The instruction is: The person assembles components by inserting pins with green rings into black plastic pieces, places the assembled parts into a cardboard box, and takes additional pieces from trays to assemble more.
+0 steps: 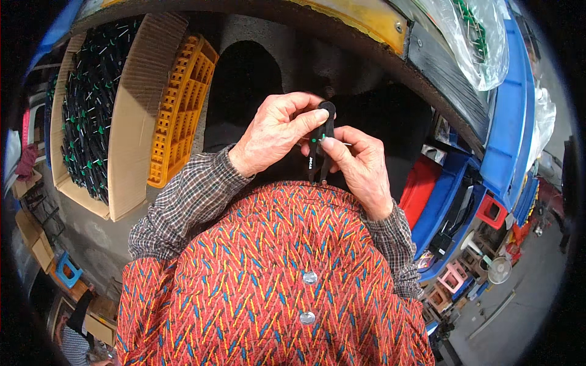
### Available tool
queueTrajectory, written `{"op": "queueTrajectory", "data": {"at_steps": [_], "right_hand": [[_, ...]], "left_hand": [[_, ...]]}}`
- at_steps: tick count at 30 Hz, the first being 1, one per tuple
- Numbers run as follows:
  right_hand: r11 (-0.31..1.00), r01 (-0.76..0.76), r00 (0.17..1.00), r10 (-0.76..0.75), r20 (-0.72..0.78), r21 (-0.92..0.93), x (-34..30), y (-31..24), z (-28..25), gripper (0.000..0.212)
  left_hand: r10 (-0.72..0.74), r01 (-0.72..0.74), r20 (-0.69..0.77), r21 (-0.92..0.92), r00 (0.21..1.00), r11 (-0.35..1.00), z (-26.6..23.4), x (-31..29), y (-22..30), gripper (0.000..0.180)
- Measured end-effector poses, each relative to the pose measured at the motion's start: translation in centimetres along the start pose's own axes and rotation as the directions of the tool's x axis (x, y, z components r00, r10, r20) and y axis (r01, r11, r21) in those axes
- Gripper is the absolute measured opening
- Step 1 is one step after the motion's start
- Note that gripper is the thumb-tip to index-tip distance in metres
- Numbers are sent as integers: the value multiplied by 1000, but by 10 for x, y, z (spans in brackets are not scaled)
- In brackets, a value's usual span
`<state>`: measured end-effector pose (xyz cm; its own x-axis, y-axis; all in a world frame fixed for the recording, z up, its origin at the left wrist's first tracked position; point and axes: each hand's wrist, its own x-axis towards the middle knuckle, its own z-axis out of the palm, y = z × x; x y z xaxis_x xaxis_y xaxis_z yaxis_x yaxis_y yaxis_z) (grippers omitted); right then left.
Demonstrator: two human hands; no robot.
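Black piece [328, 129] is up in front of the person, between both hands, just above the top edge of the red patterned apron [274, 238]; rounded end up, two narrow legs pointing down. Left hand [278, 128] pinches the rounded end, thumb on top. Right hand [366, 165] pinches what looks like a thin pin [347, 144] at the piece's side, next to its green spots [314, 140].

Progress: piece is in work, looks part-assembled; green spots are on it, but can't tell if the pin is seated or loose. Neither hand has let go, so probably not finished.

Containers: cardboard box [141, 110] at left, heaped with black parts [85, 116] showing green bits and pale rods; similar look, but unclear whether finished or waiting. Orange crate [186, 116] stands beside it, contents not visible. Upper right, clear bag [494, 70] with green bits [475, 30] inside, by the blue tray [506, 131] at the desk [448, 76]. Below the desk, red tray [421, 186] and blue bin [441, 196], the bin with black items, too unclear to name.
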<state>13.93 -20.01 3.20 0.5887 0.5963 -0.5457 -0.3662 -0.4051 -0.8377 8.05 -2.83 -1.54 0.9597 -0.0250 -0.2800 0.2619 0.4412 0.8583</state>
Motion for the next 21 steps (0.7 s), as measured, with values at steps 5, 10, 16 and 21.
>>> {"op": "queueTrajectory", "data": {"at_steps": [5,10,16,21], "right_hand": [[992,57,998,-54,-33,117,-1,3,6,19],[980,136,989,-125,-84,143,1,6,12,20],[1000,15,999,-15,-34,5,0,1,4,21],[996,61,998,-59,-30,62,0,5,8,22]], "left_hand": [[1,-1,0,-4,1000,1000,1,1,-3,25],[-3,3,6,2,1000,1000,0,1,-5,24],[10,-10,0,-12,1000,1000,-1,0,-4,24],[17,-17,-2,-6,1000,1000,0,0,-5,24]]}}
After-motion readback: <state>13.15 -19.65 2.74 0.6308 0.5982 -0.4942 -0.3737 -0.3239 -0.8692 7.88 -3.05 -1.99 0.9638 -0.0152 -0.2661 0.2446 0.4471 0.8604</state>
